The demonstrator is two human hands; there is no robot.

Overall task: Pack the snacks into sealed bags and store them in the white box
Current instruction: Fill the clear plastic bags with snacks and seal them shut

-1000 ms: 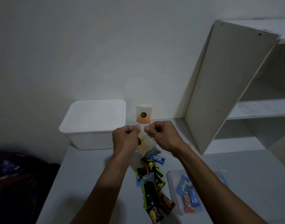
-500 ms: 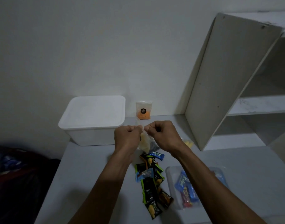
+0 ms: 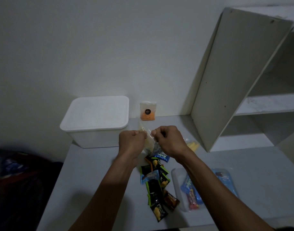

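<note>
While both hands meet in the middle of the frame, the left hand (image 3: 132,142) and the right hand (image 3: 168,140) each pinch the top edge of a small clear bag (image 3: 149,144) between curled fingers. The bag hangs down between the two fists, above the table (image 3: 96,180), and something pale yellow shows inside it; its lower part is dark and hard to read. Whether the seal of the bag is closed cannot be told.

Left of the hands, in the centre left of the frame, stands the white box (image 3: 96,120) with its lid on, close to the wall. Just right of the box, against the wall, a small pouch with orange content (image 3: 147,111) stands upright.

Below the hands, in the lower centre, lies a loose heap of snack packets (image 3: 157,184), green, black, blue and brown, some overlapping each other. Right of this heap, partly hidden under the right forearm, a filled clear bag (image 3: 193,189) lies flat with blue and red packets inside. A yellow snack (image 3: 193,145) lies behind the right wrist, near the foot of the white shelf unit (image 3: 234,80), which fills the right side of the frame. In the lower left corner some dark cloth (image 3: 17,180) lies beside the table.
</note>
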